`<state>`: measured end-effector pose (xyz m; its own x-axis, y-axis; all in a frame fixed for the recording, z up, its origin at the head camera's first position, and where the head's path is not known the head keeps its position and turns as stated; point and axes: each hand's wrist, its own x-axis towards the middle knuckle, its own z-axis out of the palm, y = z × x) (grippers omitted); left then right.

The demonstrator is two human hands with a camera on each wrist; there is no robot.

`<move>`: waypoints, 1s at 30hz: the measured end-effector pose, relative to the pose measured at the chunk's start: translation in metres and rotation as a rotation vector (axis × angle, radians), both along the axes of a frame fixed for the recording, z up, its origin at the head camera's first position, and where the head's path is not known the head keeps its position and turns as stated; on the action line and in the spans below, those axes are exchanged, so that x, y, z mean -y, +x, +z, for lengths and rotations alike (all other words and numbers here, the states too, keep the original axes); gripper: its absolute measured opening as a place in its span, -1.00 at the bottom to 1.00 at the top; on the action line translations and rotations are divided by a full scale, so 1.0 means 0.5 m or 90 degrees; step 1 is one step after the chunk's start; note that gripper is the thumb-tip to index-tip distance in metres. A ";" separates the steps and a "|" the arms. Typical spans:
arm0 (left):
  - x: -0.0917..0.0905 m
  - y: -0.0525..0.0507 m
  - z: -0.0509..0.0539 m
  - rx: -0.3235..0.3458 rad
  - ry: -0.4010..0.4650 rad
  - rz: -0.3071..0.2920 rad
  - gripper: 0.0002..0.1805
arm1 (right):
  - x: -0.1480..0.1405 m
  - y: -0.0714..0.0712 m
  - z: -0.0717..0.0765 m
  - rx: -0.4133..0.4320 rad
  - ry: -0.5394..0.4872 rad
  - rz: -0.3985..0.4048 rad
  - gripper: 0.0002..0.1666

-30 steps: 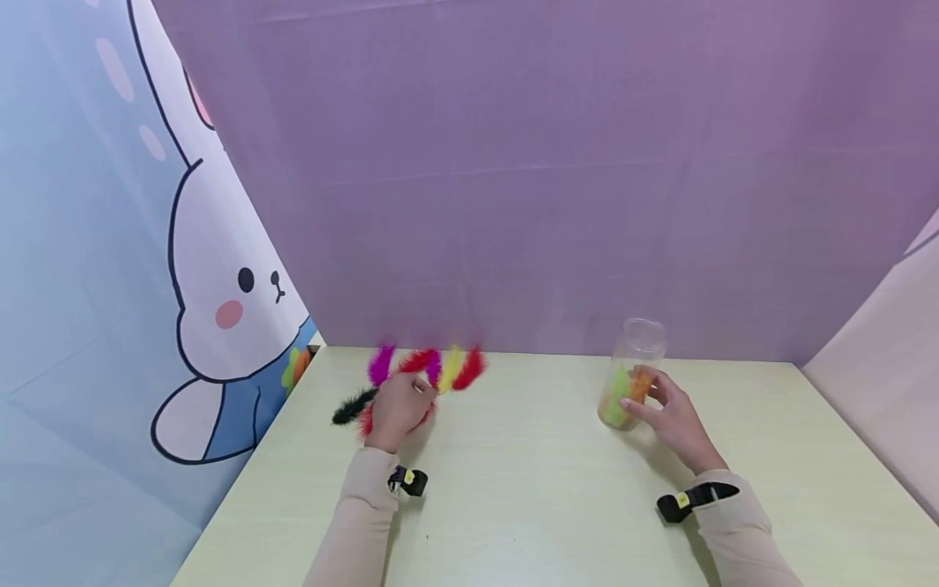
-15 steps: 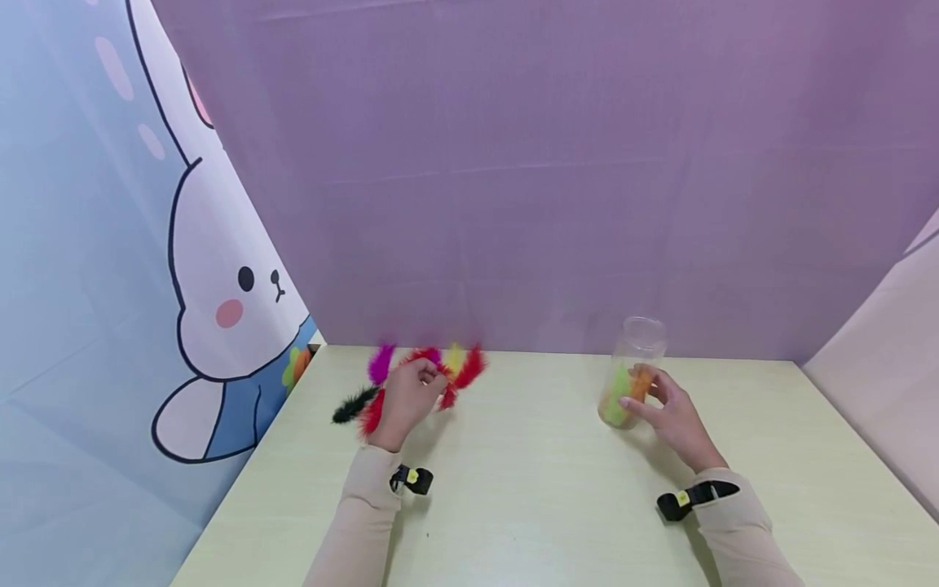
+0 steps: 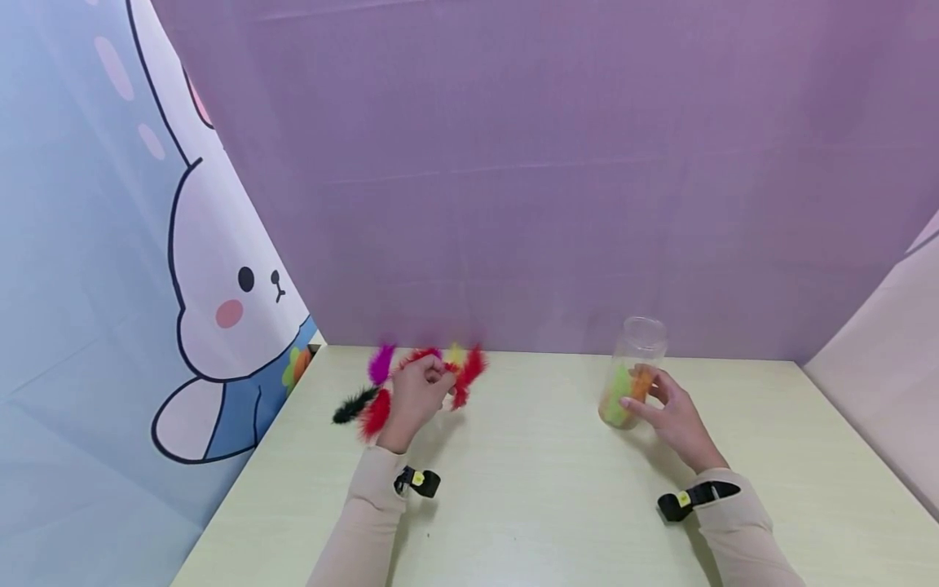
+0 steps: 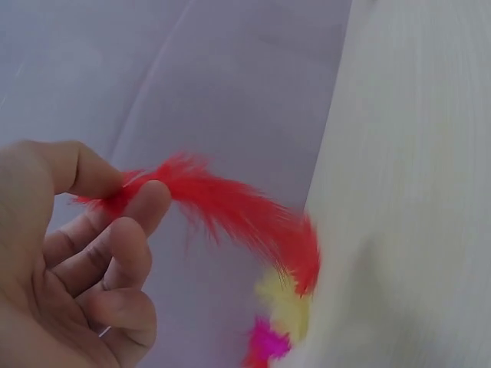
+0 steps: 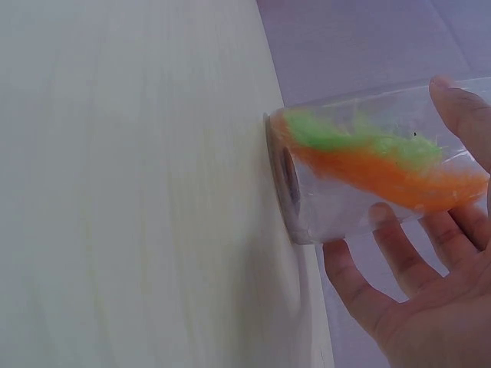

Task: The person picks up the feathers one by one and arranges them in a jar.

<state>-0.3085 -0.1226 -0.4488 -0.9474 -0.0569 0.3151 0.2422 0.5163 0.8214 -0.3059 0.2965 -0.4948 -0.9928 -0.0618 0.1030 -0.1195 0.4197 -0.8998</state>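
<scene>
My left hand (image 3: pixel 416 398) pinches a red feather (image 4: pixel 238 211) between thumb and forefinger, its fluffy end hanging down to the right. Around that hand lie a black feather (image 3: pixel 355 406), a purple one (image 3: pixel 381 364), a yellow one (image 3: pixel 456 356) and several red ones, one of them (image 3: pixel 376 414) by the wrist. A clear jar (image 3: pixel 642 346) stands upright on the right, with green (image 5: pixel 326 134) and orange (image 5: pixel 383 176) feathers inside. My right hand (image 3: pixel 676 420) grips its side, thumb and fingers round it.
The pale table (image 3: pixel 528 489) ends against a purple cloth (image 3: pixel 513 204) at the back. On the left hangs a blue cloth (image 3: pixel 73 326) with a rabbit picture. Black camera straps are on both wrists.
My left hand has moved a little to the right and lifted the red feather off the pile, uncovering the red one by the wrist. The right hand and the jar have stayed still.
</scene>
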 end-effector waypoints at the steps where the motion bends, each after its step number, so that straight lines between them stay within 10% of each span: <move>1: -0.002 0.000 0.000 0.003 0.004 0.000 -0.86 | 0.000 0.000 -0.001 -0.001 -0.002 0.001 -0.03; 30: -0.031 0.018 0.010 0.015 0.125 0.017 -0.66 | -0.004 -0.002 -0.007 -0.019 -0.001 0.013 -0.03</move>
<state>-0.2996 -0.1072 -0.4438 -0.9519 -0.1397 0.2727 0.2096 0.3522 0.9122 -0.3069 0.2984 -0.4984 -0.9877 -0.0825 0.1331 -0.1555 0.4154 -0.8963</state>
